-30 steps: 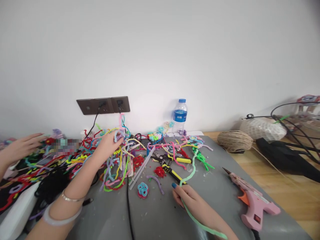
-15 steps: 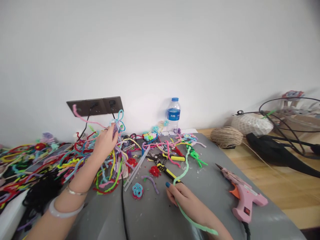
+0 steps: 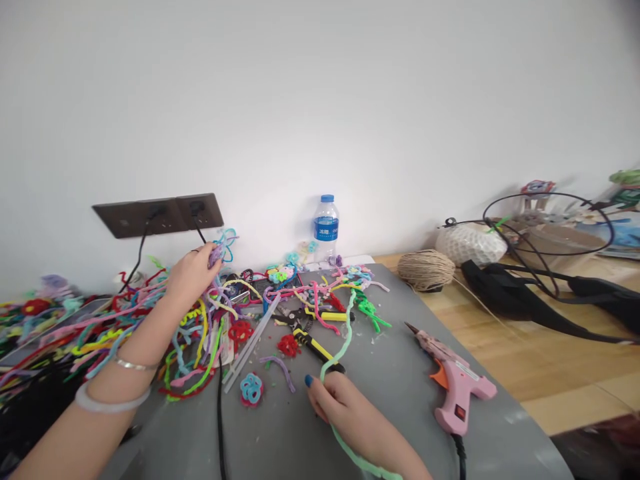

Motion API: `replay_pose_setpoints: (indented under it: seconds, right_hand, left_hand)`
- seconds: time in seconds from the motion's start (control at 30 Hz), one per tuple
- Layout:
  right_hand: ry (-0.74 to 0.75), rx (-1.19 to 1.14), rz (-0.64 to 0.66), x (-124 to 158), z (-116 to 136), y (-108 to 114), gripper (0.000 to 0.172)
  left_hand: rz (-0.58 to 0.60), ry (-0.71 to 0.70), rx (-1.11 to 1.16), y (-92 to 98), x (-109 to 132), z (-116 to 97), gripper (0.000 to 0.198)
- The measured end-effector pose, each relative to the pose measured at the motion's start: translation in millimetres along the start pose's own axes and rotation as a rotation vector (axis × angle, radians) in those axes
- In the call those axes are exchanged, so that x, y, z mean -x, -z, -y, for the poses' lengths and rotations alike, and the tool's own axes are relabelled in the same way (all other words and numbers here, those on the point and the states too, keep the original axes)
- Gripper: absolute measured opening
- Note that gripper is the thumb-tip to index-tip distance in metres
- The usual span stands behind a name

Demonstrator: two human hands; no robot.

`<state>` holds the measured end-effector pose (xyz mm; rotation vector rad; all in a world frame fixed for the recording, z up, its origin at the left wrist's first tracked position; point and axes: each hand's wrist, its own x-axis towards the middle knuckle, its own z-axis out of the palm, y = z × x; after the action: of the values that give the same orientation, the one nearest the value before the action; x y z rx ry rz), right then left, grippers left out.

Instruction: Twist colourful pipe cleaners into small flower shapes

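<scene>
Both hands full next to one messy pile of fuzzy stems (image 3: 103, 340) lol

Take the right hand (image 3: 337, 403) as the middle of the clock: it's pinching a mint stem (image 3: 345, 340), thumb pressed in against the fingers, one end wiggling up to 12 and the tail trailing off at 5. Left hand (image 3: 193, 270) is out between 10 and 11, fingers closed on a purple-and-blue bunch (image 3: 216, 255), up at the back edge of the pile. Pliers (image 3: 311, 341) lie at 11, one handle near the right hand; blue flower (image 3: 251, 389) at 9, pink glue gun (image 3: 457, 387) at 3. Bottle (image 3: 327, 229) stands upright at 12, twine (image 3: 427, 270) sits at 1.
</scene>
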<state>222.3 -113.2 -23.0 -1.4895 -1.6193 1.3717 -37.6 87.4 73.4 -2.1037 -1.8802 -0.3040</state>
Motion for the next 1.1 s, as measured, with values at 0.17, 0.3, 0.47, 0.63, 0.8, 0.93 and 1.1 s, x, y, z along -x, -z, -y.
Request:
replay_pose_setpoints:
  seconds: [0.17, 0.3, 0.47, 0.63, 0.8, 0.93, 1.1]
  right_hand:
    - [0.055, 0.072, 0.093, 2.0, 1.2, 3.5, 0.041]
    - [0.152, 0.094, 0.181, 1.5, 2.4, 6.7, 0.028]
    - [0.15, 0.077, 0.164, 0.3, 3.1, 6.4, 0.017]
    - [0.158, 0.105, 0.167, 0.1, 2.9, 5.4, 0.02]
    - [0.135, 0.14, 0.164, -0.9, 1.9, 5.0, 0.021]
    - [0.109, 0.14, 0.158, -1.2, 4.1, 5.6, 0.022]
    - [0.105, 0.125, 0.17, -1.5, 3.9, 5.3, 0.024]
  left_hand:
    - [-0.031, -0.045, 0.039, -0.5, 3.7, -0.1, 0.041]
    - [-0.133, -0.018, 0.085, 1.8, 5.0, 0.0, 0.044]
    - [-0.303, -0.018, 0.159, 3.2, -0.4, 9.7, 0.045]
    - [-0.41, -0.118, 0.237, 1.2, -2.4, 19.1, 0.041]
    - [-0.539, -0.126, 0.341, -1.1, 3.2, 20.8, 0.032]
    - [-0.599, -0.164, 0.414, 1.1, 4.7, 19.6, 0.03]
    - [-0.446, -0.237, 0.27, 3.5, 1.1, 13.9, 0.03]
